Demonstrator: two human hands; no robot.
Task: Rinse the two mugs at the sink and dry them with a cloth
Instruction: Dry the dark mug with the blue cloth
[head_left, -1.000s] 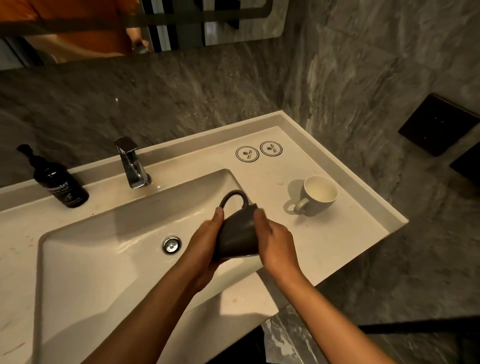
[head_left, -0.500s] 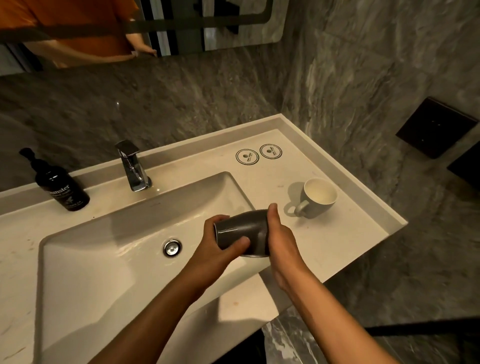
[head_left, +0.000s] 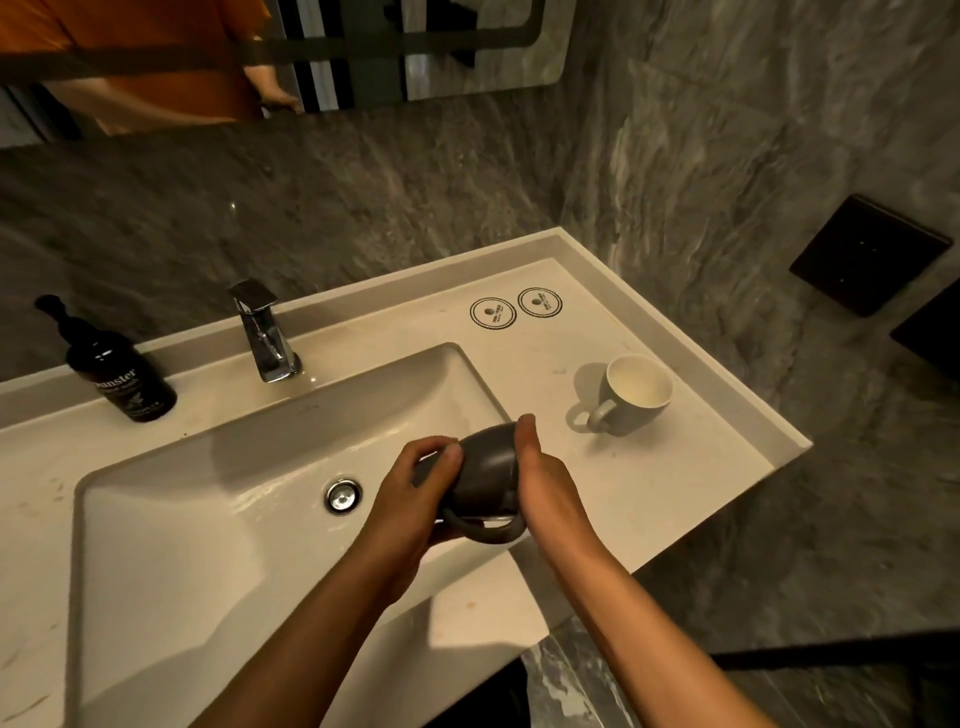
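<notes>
A dark grey mug (head_left: 485, 470) lies on its side between both my hands, over the right end of the white sink basin (head_left: 208, 519). Its handle points down toward me. My left hand (head_left: 415, 493) wraps the mug's open end, fingers over the rim. Against the mug's base, my right hand (head_left: 540, 483) presses flat. A pale grey mug (head_left: 631, 395) with a cream inside stands upright on the counter to the right, handle toward the front left. No water runs from the chrome tap (head_left: 265, 332). No cloth is in view.
A black pump bottle (head_left: 117, 371) stands at the back left of the counter. Two round printed coasters (head_left: 514, 309) lie at the back right. The chrome drain plug (head_left: 343, 496) sits mid-basin. Grey marble walls close in behind and to the right; a mirror hangs above.
The dark mug has been turned in my hands: its handle went from pointing up to hanging down toward me. My left fingers moved onto the rim. The pale mug has not moved.
</notes>
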